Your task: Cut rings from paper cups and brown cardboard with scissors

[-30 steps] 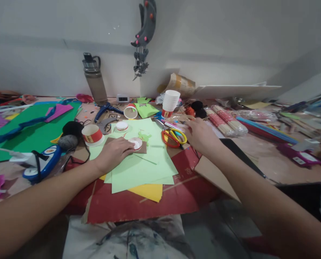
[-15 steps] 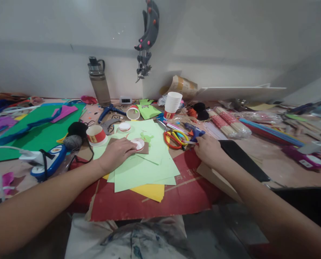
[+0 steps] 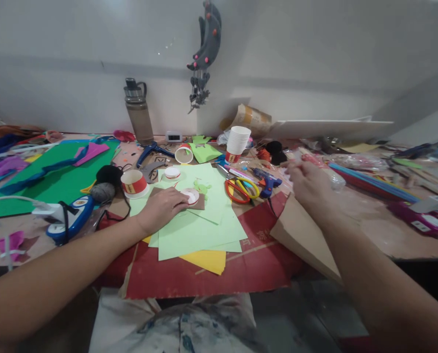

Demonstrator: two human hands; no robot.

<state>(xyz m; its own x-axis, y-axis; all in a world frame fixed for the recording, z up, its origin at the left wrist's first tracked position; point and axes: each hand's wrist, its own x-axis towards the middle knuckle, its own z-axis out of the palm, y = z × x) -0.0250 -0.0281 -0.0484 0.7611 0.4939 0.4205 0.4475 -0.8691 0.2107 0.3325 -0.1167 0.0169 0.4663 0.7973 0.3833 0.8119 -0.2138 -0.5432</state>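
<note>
White disc (image 3: 193, 195) lies between the hands (image 3: 163, 208) (image 3: 309, 184), touching the left one.

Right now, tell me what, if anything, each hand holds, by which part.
The left hand touches the left edge of the white disc; gripping is unclear. Whether the right hand holds anything cannot be told.

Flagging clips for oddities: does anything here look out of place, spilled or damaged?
One cup lies on its side beyond the pale green paper, open end towards the camera, unlike the upright cup stack nearby. No spill shows around it. Nothing looks odd about the white disc at the left hand.
</note>
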